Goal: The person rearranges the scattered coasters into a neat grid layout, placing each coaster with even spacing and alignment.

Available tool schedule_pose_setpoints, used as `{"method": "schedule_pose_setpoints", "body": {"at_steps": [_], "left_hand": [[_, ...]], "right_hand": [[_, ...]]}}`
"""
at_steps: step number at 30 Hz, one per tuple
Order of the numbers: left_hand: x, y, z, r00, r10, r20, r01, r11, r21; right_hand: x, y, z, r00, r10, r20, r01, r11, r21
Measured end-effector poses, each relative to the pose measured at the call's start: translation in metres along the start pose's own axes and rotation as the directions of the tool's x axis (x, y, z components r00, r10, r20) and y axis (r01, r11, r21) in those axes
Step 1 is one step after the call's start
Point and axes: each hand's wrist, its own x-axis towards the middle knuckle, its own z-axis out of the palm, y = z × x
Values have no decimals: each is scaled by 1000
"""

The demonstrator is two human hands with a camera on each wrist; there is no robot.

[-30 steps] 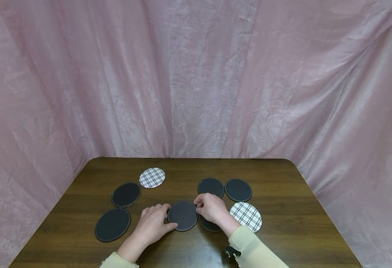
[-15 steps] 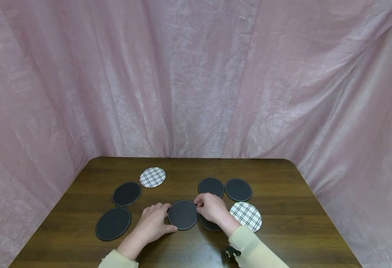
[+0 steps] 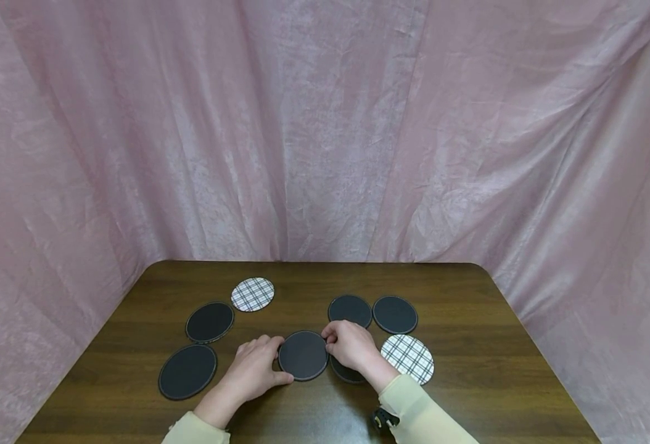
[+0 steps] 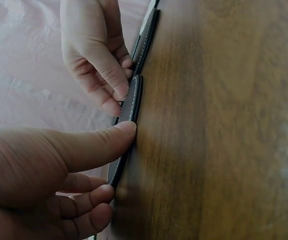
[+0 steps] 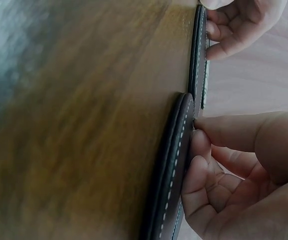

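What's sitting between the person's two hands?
One dark round coaster on the wooden table lies between the left hand and the right hand; the head view shows it best.

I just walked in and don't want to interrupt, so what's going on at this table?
A person is using both hands on the middle dark disc: the left hand holds its left rim between thumb and fingers, and the right hand pinches its right rim. It is on the wooden table. Two dark discs lie to the left, three to the right, one partly hidden by the right hand. A plaid disc lies on each side too.
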Motion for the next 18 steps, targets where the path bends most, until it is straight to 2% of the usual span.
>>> {"method": "schedule_pose_setpoints", "body": {"at_steps": [6,16,18], "left_hand": [[0,0,0,1000,-2,0,2,1000,2],[-1,1,-2,1000,-16,14,16,1000,-10],[-2,0,-4,1000,-20,9,20,1000,-11]], "right_hand": [[1,-1,1,1000,9,2,-9,1000,-13],[15,26,19,997,-73,-25,72,997,-26],[14,18,13,998,-64,-19,64,998,-20]]}}
